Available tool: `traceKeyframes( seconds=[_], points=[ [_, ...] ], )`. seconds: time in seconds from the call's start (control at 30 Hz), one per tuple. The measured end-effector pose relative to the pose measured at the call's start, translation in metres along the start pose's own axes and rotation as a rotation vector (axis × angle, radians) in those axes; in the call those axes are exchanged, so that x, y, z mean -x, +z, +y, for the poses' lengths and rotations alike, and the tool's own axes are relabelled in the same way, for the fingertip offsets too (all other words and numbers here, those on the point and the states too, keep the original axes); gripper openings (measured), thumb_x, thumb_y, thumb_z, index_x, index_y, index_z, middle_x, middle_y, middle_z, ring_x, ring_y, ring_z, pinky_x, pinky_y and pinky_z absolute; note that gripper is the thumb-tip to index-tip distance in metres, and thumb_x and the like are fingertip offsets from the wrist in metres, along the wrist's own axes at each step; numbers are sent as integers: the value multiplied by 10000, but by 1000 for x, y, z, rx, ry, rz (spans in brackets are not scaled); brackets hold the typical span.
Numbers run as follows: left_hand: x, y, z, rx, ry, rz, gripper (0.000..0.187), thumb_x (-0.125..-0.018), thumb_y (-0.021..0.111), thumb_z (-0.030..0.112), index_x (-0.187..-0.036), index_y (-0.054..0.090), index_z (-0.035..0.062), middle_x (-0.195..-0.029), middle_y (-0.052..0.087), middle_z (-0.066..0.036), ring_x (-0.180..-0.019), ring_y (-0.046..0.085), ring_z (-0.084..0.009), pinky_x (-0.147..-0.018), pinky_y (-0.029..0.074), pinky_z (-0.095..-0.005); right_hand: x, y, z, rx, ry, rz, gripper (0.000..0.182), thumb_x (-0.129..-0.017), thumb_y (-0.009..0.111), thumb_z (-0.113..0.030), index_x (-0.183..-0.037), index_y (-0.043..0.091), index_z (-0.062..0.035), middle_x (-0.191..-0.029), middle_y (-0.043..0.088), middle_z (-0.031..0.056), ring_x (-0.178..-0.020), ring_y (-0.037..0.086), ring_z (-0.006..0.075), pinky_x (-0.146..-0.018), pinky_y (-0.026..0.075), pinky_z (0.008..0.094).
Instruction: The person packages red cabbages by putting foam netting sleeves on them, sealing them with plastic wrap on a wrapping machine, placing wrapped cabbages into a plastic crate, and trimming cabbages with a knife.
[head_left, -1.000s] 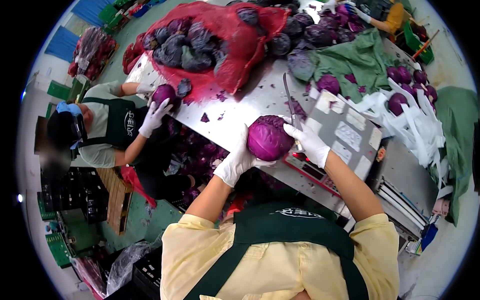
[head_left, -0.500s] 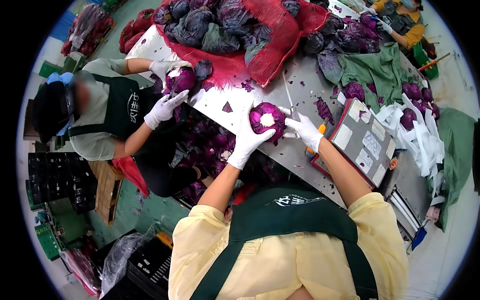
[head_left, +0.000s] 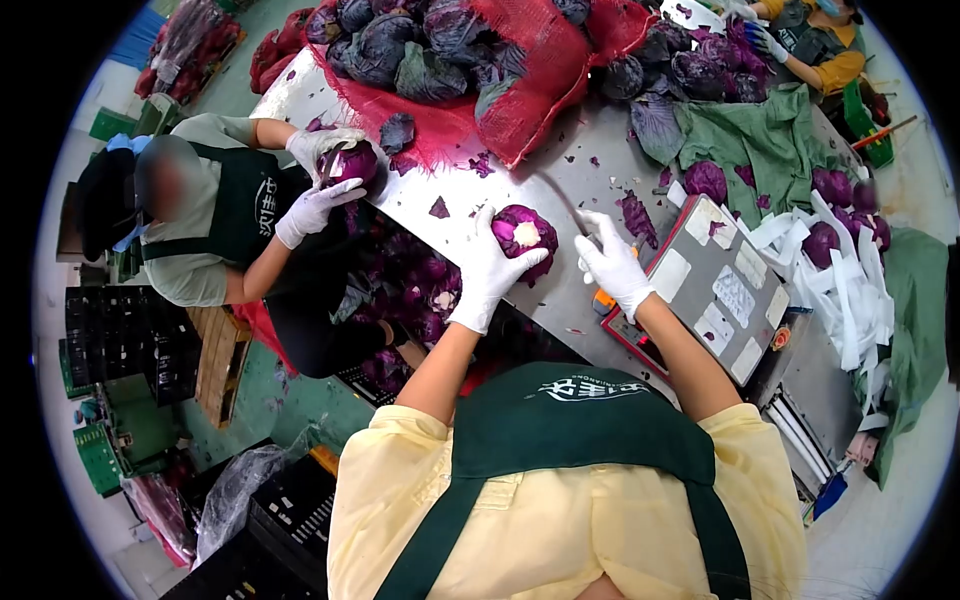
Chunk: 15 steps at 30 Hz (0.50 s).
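My left hand (head_left: pixel 485 272), in a white glove, grips a red cabbage (head_left: pixel 524 240) from its left side, over the metal table. The pale cut stem of the cabbage faces up. To the right of it, my gloved right hand (head_left: pixel 612 262) is closed around a knife (head_left: pixel 584 222). The knife's blade points up and away and is blurred. Between my right hand and the cabbage there is a small gap. Loose purple leaf scraps (head_left: pixel 439 207) lie on the table near both hands.
A red mesh sack (head_left: pixel 540 100) with dark cabbages lies at the table's far side. Right of my right hand is a grey scale (head_left: pixel 715 290) with paper patches. A co-worker (head_left: pixel 215 215) trims another cabbage (head_left: pixel 350 166) at left. Cabbages fill a crate (head_left: pixel 415 290) below the table's edge.
My right hand with the knife has drawn back to the right, away from the cabbage. The cabbage in my left hand has shifted slightly left.
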<state>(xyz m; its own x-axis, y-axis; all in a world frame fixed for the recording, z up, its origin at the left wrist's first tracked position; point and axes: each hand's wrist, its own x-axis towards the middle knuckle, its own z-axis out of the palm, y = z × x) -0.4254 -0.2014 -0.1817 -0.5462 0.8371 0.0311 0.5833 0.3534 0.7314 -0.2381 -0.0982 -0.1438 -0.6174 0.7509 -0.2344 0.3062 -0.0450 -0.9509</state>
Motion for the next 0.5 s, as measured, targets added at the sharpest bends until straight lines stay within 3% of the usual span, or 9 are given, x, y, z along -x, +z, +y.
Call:
traceKeyframes(
  seconds=[0.03, 0.07, 0.13, 0.17, 0.2, 0.27, 0.37, 0.5],
  points=[
    [0, 4, 5, -22, -8, 34, 1057, -593, 887, 424, -1364, 359, -68, -1336, 442, -274, -1239, 459, -411, -1056, 381, -444, 0, -3, 1, 154, 5, -30, 324, -963, 509, -294, -1206, 497, -81, -780, 643, 100, -614, 634, 194, -607, 498, 352],
    [0, 9, 7, -28, -9, 27, 1057, -593, 887, 424, -1364, 359, -68, -1336, 442, -274, -1239, 459, -411, -1056, 381, -444, -4, -6, 9, 147, 10, -30, 324, -963, 509, -294, -1206, 497, -81, -780, 643, 100, -614, 634, 194, -607, 498, 352],
    [-1, 17, 5, 42, 42, 106, 1050, -584, 900, 380, -1360, 354, -69, -1342, 434, -274, -1250, 449, -404, -1064, 373, -442, -12, -7, 20, 335, -35, -111, 379, -975, 463, -322, -1293, 489, -117, -772, 656, 149, -674, 665, 283, -677, 501, 425],
    [-1, 20, 3, 72, 63, 126, 1049, -570, 910, 341, -1363, 350, -58, -1345, 428, -269, -1260, 438, -395, -1075, 363, -434, -9, -9, 14, 362, 9, -149, 440, -994, 397, -402, -1352, 472, -157, -834, 679, 188, -750, 669, 359, -717, 493, 479],
    [0, 21, 0, 66, 61, 120, 1049, -570, 910, 341, -1363, 350, -58, -1345, 428, -269, -1260, 438, -395, -1075, 363, -434, -10, -7, 16, 354, 13, -150, 440, -994, 397, -402, -1352, 472, -158, -834, 679, 188, -750, 669, 359, -717, 493, 479],
    [-3, 19, 1, 73, 84, 85, 1060, -558, 913, 341, -1364, 350, -55, -1346, 425, -262, -1269, 428, -388, -1084, 356, -428, -17, -6, 18, 614, -185, -70, 497, -997, 325, -500, -1386, 457, -221, -847, 683, 192, -752, 660, 381, -711, 500, 490],
    [-8, 19, 4, 61, 88, 75, 1069, -551, 915, 345, -1362, 348, -60, -1337, 433, -255, -1268, 429, -384, -1088, 353, -427, -28, -1, 12, 756, -185, -49, 524, -996, 258, -546, -1418, 429, -288, -856, 686, 185, -718, 652, 390, -671, 506, 496],
    [-14, 21, 6, 55, 82, 54, 1082, -543, 915, 368, -1357, 351, -67, -1330, 433, -261, -1269, 426, -385, -1081, 359, -431, -35, 7, 6, 833, -168, -70, 479, -1007, 296, -507, -1401, 463, -292, -840, 685, 176, -718, 651, 389, -641, 497, 498]
  ],
)
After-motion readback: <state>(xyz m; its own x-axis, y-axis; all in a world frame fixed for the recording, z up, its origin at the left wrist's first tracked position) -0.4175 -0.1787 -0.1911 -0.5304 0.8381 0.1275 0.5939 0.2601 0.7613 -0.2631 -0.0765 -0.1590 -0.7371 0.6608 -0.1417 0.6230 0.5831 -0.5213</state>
